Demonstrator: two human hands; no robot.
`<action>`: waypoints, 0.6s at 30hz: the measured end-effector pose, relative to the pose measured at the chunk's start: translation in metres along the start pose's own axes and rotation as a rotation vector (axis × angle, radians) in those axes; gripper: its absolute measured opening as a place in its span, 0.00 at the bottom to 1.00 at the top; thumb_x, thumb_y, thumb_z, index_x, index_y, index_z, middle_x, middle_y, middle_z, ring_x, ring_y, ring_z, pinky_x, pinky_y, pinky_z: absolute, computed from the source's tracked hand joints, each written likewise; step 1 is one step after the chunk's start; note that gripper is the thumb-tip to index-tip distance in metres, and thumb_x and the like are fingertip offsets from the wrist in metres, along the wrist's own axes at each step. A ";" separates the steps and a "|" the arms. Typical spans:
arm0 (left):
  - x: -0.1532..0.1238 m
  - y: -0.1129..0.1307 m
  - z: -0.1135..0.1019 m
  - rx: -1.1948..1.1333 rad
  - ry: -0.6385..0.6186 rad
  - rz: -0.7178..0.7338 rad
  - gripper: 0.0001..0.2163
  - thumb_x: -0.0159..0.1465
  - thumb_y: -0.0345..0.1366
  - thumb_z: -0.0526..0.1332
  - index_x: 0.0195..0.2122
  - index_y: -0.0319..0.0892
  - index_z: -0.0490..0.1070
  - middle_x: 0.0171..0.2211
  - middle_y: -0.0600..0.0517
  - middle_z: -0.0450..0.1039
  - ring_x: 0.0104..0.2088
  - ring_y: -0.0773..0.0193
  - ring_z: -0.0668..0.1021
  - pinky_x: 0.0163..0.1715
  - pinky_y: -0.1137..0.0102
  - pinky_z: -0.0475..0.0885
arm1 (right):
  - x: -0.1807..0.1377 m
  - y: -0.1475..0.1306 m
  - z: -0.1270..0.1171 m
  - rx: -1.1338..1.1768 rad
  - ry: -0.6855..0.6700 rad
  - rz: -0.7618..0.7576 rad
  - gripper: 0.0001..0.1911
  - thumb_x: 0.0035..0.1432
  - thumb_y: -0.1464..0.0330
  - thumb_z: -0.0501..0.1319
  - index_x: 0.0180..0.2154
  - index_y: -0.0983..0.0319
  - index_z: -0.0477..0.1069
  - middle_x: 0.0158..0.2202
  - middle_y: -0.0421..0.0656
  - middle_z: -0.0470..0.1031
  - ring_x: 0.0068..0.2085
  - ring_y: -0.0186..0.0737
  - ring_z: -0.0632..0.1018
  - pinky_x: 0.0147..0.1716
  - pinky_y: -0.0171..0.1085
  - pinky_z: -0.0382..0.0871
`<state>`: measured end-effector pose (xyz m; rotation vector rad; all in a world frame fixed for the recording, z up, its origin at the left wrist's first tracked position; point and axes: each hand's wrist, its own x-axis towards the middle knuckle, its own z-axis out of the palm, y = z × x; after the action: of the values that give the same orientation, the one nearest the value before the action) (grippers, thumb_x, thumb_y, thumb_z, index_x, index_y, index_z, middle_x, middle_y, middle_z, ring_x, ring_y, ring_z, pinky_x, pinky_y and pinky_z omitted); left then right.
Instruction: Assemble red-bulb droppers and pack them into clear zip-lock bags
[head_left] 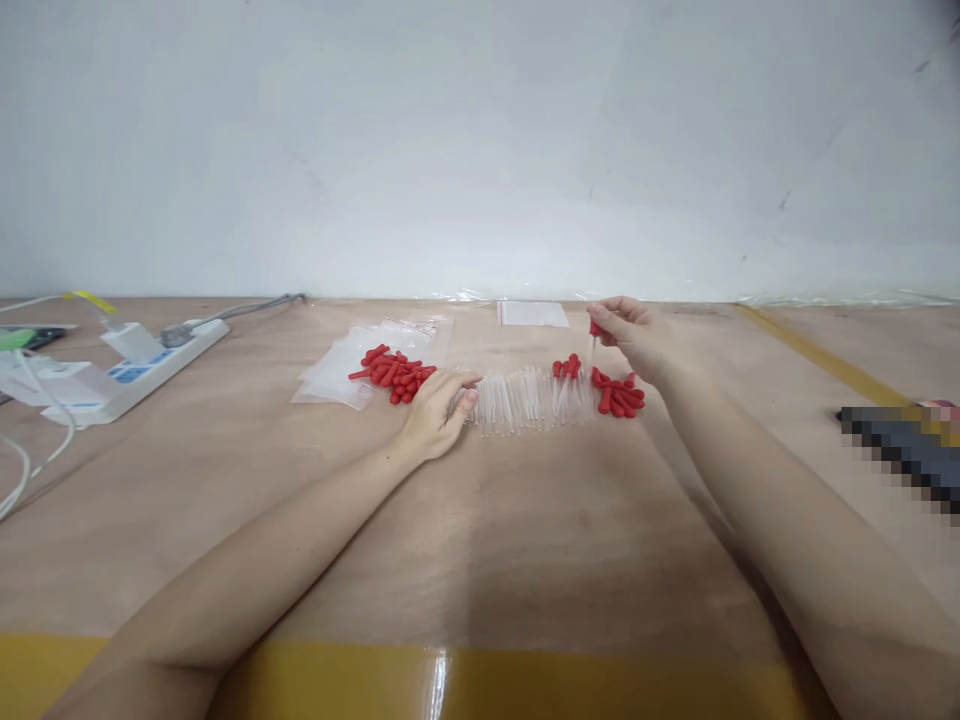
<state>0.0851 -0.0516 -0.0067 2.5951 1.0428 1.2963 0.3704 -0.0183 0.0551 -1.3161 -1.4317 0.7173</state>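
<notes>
- Closest to us, a yellow band (330, 685) runs across the near edge of the brown table (540, 530), both forearms reaching over it.
- Far left now: a white power strip (161, 375) lies at a slant, adapters (135, 342) plugged in, pale cables (56, 450) looping beside it.
- Next along, clear plastic bags (326, 370) lie flat and overlapping, a heap of red bulbs (394, 375) at their near right side.
- And here's the left hand (437, 415), low over the left end of the tube row, fingers loosely bent, thumb apart from them; whether it has hold of anything, I can't tell.
- Centre stage, the clear tubes (517, 400) lie side by side, a white packet (532, 314) behind them.
- At the row's right part, a few red tops (568, 367) show at the tubes' far ends.
- Up goes the eye to the right hand (628, 330): thumb and fingers pinched on one red bulb (595, 328), a clear stem (592, 352) hanging below, raised above the table.
- Just below it, another red pile (619, 397).
- Far right, a yellow stripe (825, 357) and a dark, pixelated object (904, 450).
</notes>
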 end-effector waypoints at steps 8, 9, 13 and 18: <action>0.001 0.004 -0.001 0.101 -0.063 -0.027 0.10 0.64 0.36 0.51 0.40 0.39 0.69 0.36 0.48 0.72 0.40 0.60 0.70 0.42 0.64 0.65 | 0.002 0.025 0.002 -0.623 -0.116 0.225 0.14 0.48 0.58 0.60 0.31 0.61 0.73 0.28 0.43 0.75 0.25 0.35 0.73 0.24 0.34 0.64; 0.001 0.005 -0.001 0.108 -0.070 -0.030 0.10 0.64 0.36 0.51 0.39 0.39 0.69 0.36 0.48 0.72 0.39 0.60 0.70 0.42 0.64 0.65 | 0.002 0.027 0.002 -0.645 -0.127 0.202 0.15 0.49 0.58 0.59 0.34 0.61 0.73 0.29 0.43 0.75 0.26 0.36 0.73 0.26 0.35 0.65; 0.000 0.005 0.000 0.117 -0.076 -0.043 0.09 0.62 0.35 0.53 0.37 0.39 0.70 0.35 0.49 0.72 0.38 0.61 0.70 0.41 0.65 0.65 | 0.003 0.033 -0.003 -0.777 -0.073 0.125 0.19 0.51 0.59 0.57 0.43 0.61 0.73 0.35 0.46 0.75 0.34 0.40 0.75 0.33 0.36 0.66; 0.010 0.003 0.006 0.190 -0.079 -0.148 0.07 0.59 0.35 0.56 0.35 0.40 0.70 0.34 0.49 0.70 0.38 0.59 0.69 0.41 0.64 0.65 | 0.003 0.038 -0.012 -0.817 -0.210 0.230 0.14 0.49 0.59 0.58 0.33 0.61 0.75 0.31 0.45 0.76 0.32 0.41 0.75 0.30 0.36 0.66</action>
<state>0.0958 -0.0464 -0.0024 2.6152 1.3749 1.1033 0.3952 -0.0092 0.0249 -2.1025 -1.8578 0.4220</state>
